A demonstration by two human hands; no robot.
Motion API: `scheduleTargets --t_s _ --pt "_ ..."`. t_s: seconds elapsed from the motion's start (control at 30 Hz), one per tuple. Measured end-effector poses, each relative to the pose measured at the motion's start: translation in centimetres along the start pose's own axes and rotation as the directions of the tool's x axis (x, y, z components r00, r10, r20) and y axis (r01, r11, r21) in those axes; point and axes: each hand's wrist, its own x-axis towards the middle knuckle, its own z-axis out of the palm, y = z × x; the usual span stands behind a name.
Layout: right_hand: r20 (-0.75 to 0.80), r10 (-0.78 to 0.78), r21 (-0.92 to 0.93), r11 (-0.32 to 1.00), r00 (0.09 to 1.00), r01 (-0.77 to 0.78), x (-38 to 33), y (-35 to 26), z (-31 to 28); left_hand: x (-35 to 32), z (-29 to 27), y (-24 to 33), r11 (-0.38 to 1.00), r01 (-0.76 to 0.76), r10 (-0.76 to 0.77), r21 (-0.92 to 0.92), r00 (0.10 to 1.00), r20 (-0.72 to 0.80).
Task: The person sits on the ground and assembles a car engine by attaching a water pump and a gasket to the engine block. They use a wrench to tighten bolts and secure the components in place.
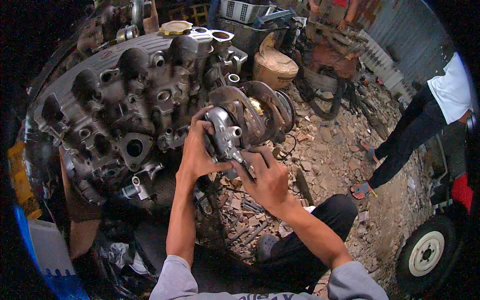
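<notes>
A silver cast-metal housing with a short round pipe stub (220, 131) is held up in front of the engine. My left hand (194, 155) is closed on its left side, fingers over the upper edge and thumb stretched beneath. Against its lower right end, the bent fingers of my right hand (267, 180) grip a narrow silver part; the fingertips are partly hidden. Just behind stands a large, dirty engine (165, 95) with a yellow filler cap (175, 27) on top. Beside the housing are round, dark metal engine discs (260, 107).
Broken tile and rubble (325, 150) cover the ground. A brown carton (275, 67) and a grey crate (242, 11) stand behind. At right, a person in a white top (451, 90) stands near a wheel (426, 253); another person's hand (344, 23) shows at the top.
</notes>
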Motion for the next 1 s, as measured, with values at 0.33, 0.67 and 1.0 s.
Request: scheduleTargets --t_s 0.33,0.67,1.0 --pt "-0.022 -0.012 0.053 0.998 1.0 0.013 -0.1 0.5 0.2 0.4 -0.1 -0.1 0.998 -0.06 0.06 0.033 0.998 0.004" --pt "-0.039 -0.045 0.039 0.998 0.998 0.046 -0.5 0.9 0.4 0.5 -0.1 0.2 1.0 -0.019 0.019 0.017 1.0 0.016" --pt "-0.017 0.007 0.072 0.997 1.0 -0.006 -0.2 0.4 0.3 0.5 -0.4 0.6 0.999 0.033 -0.033 0.039 0.999 0.007"
